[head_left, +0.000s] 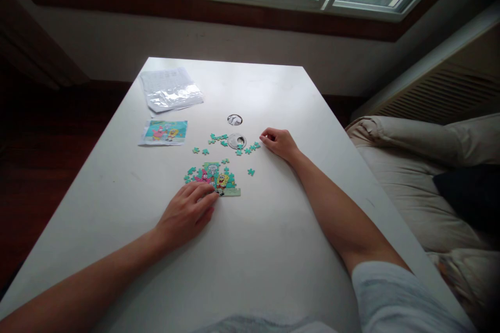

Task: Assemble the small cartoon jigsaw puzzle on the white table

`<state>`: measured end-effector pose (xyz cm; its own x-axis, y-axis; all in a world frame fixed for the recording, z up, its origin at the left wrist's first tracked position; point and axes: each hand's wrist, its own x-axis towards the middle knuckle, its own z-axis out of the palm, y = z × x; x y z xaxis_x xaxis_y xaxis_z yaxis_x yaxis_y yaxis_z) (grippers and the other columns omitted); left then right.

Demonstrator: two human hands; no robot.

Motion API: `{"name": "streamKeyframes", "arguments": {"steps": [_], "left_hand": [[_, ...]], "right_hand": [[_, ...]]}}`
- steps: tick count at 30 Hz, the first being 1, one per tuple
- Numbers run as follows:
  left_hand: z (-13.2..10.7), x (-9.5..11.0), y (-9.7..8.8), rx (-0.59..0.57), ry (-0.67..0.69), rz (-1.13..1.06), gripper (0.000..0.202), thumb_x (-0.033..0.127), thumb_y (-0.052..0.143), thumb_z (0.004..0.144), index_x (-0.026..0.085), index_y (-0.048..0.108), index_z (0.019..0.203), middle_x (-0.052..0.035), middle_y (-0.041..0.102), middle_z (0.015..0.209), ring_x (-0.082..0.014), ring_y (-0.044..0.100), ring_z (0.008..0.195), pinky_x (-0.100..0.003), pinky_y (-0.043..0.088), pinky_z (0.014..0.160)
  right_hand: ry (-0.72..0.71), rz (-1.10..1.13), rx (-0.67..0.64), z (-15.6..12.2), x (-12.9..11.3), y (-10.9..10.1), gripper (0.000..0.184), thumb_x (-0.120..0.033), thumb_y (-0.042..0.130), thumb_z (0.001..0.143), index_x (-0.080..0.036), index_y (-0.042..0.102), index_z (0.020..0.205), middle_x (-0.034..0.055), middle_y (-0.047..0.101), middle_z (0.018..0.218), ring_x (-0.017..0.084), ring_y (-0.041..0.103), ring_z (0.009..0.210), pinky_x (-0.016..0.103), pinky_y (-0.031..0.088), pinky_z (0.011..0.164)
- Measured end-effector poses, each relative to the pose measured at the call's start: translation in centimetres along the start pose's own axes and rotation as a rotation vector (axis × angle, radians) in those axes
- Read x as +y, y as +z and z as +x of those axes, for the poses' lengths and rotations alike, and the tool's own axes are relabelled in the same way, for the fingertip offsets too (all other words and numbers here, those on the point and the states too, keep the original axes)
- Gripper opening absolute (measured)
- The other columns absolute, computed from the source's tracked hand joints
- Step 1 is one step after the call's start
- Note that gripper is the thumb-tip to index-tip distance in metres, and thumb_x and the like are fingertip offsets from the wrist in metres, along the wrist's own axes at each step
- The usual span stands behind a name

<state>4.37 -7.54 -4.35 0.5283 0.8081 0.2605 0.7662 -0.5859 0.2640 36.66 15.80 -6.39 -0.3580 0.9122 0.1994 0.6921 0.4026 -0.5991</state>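
Observation:
A partly joined cartoon jigsaw puzzle [211,172] lies on the white table, showing a yellow square figure, a pink figure and a pale green one. My left hand [192,206] rests over its lower left edge, fingers stretched out, hiding part of it. Loose teal puzzle pieces [248,151] are scattered beyond the puzzle, several of them in a row close to my right hand [278,142]. That hand lies on the table with its fingers curled together; whether a piece is between them is hidden. One single puzzle piece [251,171] sits apart, right of the puzzle.
A printed reference picture [166,132] lies at the left. Behind it are papers in a clear plastic sleeve [172,89]. Two round fittings are in the tabletop, a hole [235,119] and a grommet cover [233,137]. A beige sofa [410,177] stands right of the table [265,270].

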Motion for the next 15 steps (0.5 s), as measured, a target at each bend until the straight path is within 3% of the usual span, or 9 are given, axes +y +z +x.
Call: {"name": "streamKeyframes", "arguments": {"steps": [15], "left_hand": [[-0.12, -0.02, -0.07, -0.006, -0.004, -0.005, 0.029, 0.021, 0.055, 0.096, 0.023, 0.062, 0.124, -0.0092, 0.063, 0.130, -0.0270, 0.055, 0.122, -0.048, 0.048, 0.107]], "right_hand": [[-0.098, 0.101, -0.096, -0.27, -0.72, 0.21, 0.027, -0.038, 0.060, 0.086, -0.016, 0.074, 0.093, -0.0016, 0.056, 0.066, 0.009, 0.044, 0.061, 0.023, 0.035, 0.063]]}}
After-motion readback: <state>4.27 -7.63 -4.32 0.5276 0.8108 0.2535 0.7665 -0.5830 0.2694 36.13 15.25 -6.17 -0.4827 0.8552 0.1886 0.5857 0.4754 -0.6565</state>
